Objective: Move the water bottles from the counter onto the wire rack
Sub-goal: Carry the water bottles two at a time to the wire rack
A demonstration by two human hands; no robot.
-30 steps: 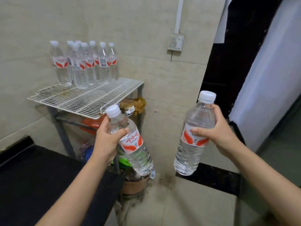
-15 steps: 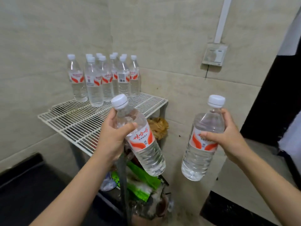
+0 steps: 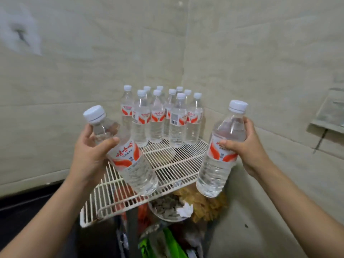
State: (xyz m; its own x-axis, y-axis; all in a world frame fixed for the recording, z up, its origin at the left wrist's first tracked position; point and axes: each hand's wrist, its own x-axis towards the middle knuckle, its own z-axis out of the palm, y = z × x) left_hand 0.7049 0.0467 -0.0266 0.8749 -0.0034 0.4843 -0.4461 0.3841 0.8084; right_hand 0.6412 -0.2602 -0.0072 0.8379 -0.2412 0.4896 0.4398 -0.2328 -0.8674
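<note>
- Clear ribbed plastic, a white screw cap and a red-and-white label make up the left-hand bottle [image 3: 126,155]. The left hand [image 3: 87,157] grips it at the shoulder with fingers and thumb curled round. It tilts with its cap toward the person's left, its base over the near part of the rack.
- The right-hand bottle [image 3: 217,164] is the same make and nearly upright. The right hand [image 3: 249,144] wraps round its label and holds it just off the rack's right edge.
- Judging progress, a cluster of matching bottles [image 3: 176,120] already stands upright beyond both hands, in the far corner of the white coated wire rack [image 3: 173,164].
- These two are not yet set down, and bare grid lies between the hands and the cluster.
- Only a dark strip of counter [image 3: 22,211] shows under the left forearm, so I cannot tell whether more bottles remain there.
- Crumpled clutter [image 3: 195,205] sits below the right hand, and matte beige wall tiles [image 3: 242,53] stand behind.
</note>
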